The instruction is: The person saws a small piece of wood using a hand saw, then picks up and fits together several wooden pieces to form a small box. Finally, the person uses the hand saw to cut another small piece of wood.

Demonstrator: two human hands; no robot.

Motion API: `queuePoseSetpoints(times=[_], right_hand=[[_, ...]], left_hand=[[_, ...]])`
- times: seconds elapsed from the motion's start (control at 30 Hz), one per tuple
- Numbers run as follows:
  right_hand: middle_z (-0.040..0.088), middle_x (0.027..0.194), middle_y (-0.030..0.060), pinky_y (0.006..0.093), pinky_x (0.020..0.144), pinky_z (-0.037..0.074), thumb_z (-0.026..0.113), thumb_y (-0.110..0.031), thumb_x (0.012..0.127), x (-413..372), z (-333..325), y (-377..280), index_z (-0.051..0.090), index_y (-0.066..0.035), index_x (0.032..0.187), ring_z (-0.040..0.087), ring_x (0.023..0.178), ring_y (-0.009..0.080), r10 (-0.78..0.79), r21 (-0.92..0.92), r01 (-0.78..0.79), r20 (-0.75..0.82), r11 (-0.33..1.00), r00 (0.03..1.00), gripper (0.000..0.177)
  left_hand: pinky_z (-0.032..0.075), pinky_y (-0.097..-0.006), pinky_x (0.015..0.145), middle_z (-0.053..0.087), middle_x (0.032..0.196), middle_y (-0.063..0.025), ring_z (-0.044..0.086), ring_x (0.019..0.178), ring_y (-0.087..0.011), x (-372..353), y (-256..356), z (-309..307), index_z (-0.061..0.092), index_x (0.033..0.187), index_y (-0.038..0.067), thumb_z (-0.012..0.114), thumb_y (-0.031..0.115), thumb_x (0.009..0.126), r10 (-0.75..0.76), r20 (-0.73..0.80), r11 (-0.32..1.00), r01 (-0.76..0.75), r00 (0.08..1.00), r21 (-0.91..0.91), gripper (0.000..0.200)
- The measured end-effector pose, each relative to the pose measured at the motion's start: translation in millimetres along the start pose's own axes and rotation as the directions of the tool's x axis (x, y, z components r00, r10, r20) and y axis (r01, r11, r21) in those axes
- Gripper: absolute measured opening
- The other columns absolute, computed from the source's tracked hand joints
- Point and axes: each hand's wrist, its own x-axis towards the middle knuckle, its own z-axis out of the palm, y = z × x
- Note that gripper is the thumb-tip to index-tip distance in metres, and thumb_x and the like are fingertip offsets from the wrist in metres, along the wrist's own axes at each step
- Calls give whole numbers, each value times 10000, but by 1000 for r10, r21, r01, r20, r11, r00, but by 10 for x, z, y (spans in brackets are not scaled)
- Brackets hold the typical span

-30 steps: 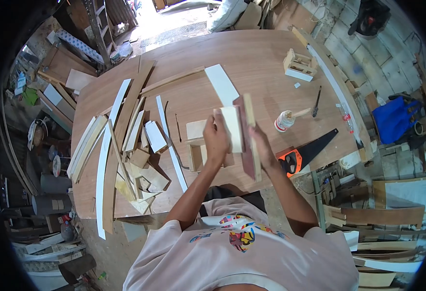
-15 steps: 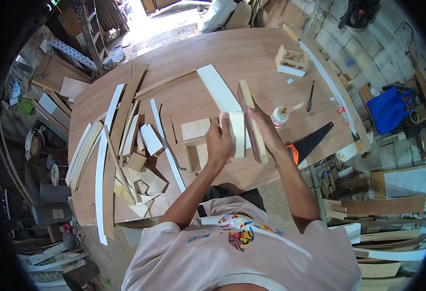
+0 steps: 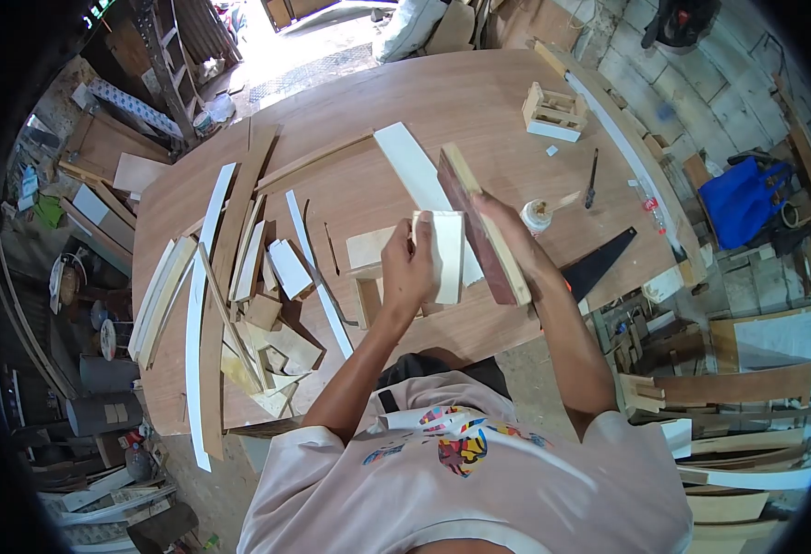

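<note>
My left hand (image 3: pixel 407 270) grips a small white-faced wooden piece (image 3: pixel 446 258) and holds it upright over the table. In my right hand (image 3: pixel 509 231) is a long wooden sanding block (image 3: pixel 479 231), its reddish-brown face turned toward the wooden piece. A narrow gap shows between the two. Under and beside my left hand lie an open wooden box (image 3: pixel 367 300) and a pale flat board (image 3: pixel 374 246). Behind both hands a long white board (image 3: pixel 410 162) rests on the table. To the right are a glue jar (image 3: pixel 537 215) and a handsaw (image 3: pixel 601 264), its handle partly hidden by my right forearm.
Strips and offcuts (image 3: pixel 262 309) crowd the left of the wooden table (image 3: pixel 332 111). A small slatted wooden crate (image 3: pixel 553 113) stands at the back right, with a brush (image 3: pixel 592 180) and a plastic bottle (image 3: pixel 652 210) nearer. Stacked boards (image 3: pixel 747 471) lie beyond the table's right edge.
The sanding block has tilted and swung away from the white wooden piece, showing more of its reddish-brown face. My right hand has shifted slightly right; my left hand has moved slightly left.
</note>
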Motion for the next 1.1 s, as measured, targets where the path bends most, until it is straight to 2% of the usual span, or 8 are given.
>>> queuePoseSetpoints(times=[0.07,0.17,0.33,0.6,0.7,0.83,0.93,1.1], right_hand=[[465,1392,147,306,1078,281,449,-370,968,-7,38,-15,363,29,1420,414,1290,204,58,54,-58,1,997,998,609],[474,1371,121,299,1043,309,429,-356,976,146,-6,330,328,-19,1454,437,1240,190,-423,-289,433,99,854,901,594],[497,1353,133,286,968,358,428,-343,970,114,57,118,302,-33,1468,470,1127,152,-316,-152,321,60,935,947,600],[527,1024,220,302,802,414,613,-393,890,197,125,369,390,-100,1440,445,870,229,-487,-556,382,-47,738,872,661],[530,1004,244,354,826,417,668,-333,851,-50,387,516,385,-85,1439,446,897,313,-738,-661,579,56,477,672,698],[504,975,262,359,863,408,626,-343,882,-9,316,145,331,-117,1472,446,896,308,-652,-741,412,-46,531,757,697],[495,980,265,374,878,411,600,-350,901,-79,385,339,297,-140,1488,442,885,294,-540,-608,415,-27,677,841,693],[422,1417,151,319,1092,266,446,-384,967,171,215,326,298,53,1437,381,1311,197,-456,12,458,117,889,882,658]], left_hand=[[339,-322,478,486,566,-99,407,523,-115,-29,85,-9,556,795,-31,479,348,994,71,-10,994,-70,997,88,436],[326,-324,480,458,559,-87,370,521,-111,25,161,-37,545,802,-30,487,340,991,-40,-73,996,34,997,-87,420],[351,-318,490,501,568,-100,412,505,-117,34,88,-10,570,851,-23,490,343,987,-30,-47,999,28,998,-28,398],[350,-294,462,511,581,-67,428,503,-95,149,195,3,569,848,-5,464,362,999,127,-137,991,-121,982,50,411],[356,-262,510,498,611,-12,418,569,-54,172,483,-129,594,885,12,450,346,1013,-29,-144,980,0,989,-198,385],[392,-242,540,528,643,-25,447,601,-41,31,252,-7,593,877,12,422,339,1024,89,-122,993,-97,989,-61,397],[394,-230,552,548,659,-35,458,605,-46,144,296,-51,591,885,-7,384,344,1035,3,-128,915,-55,992,-400,435],[456,-332,720,598,777,-101,539,716,-175,-90,223,92,589,983,-65,241,332,1053,16,-79,984,-30,997,-176,533]])
